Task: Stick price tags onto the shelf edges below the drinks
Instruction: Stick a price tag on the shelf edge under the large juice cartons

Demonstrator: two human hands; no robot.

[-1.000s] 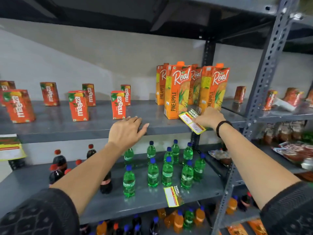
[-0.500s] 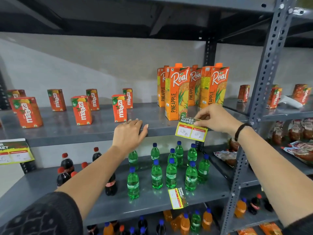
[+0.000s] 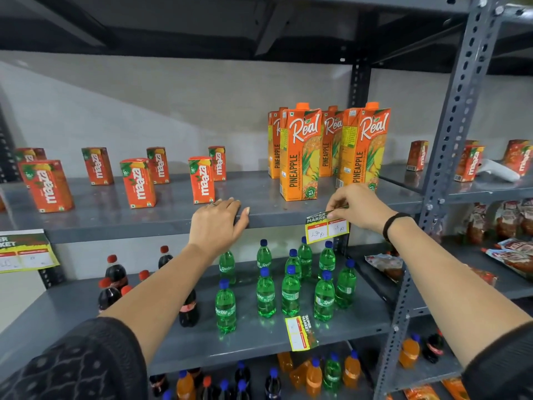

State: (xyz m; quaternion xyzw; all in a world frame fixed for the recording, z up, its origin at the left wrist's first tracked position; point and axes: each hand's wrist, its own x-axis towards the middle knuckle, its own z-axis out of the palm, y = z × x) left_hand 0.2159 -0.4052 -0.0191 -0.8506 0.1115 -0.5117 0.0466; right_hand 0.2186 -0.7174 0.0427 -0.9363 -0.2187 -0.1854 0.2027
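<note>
My right hand [image 3: 359, 207] pinches the top of a yellow price tag [image 3: 326, 229] and holds it flat against the front edge of the grey upper shelf [image 3: 277, 220], just below the tall orange pineapple juice cartons [image 3: 301, 153]. My left hand [image 3: 217, 220] rests palm down on the same shelf edge to the left, fingers apart, holding nothing. A second price tag [image 3: 300, 332] lies on the middle shelf in front of the green Sprite bottles [image 3: 290, 287]. A third tag [image 3: 24, 252] hangs on the shelf edge at far left.
Small red Maaza cartons [image 3: 138, 183] stand along the upper shelf. Dark cola bottles [image 3: 115, 274] sit at the left of the middle shelf, orange and dark bottles [image 3: 313, 376] below. A perforated grey upright [image 3: 438, 180] divides off the right bay with cartons and snack packets [image 3: 516, 258].
My right hand brought the tag down from beside the pineapple cartons and turned it level against the shelf edge. My left hand stayed on the edge.
</note>
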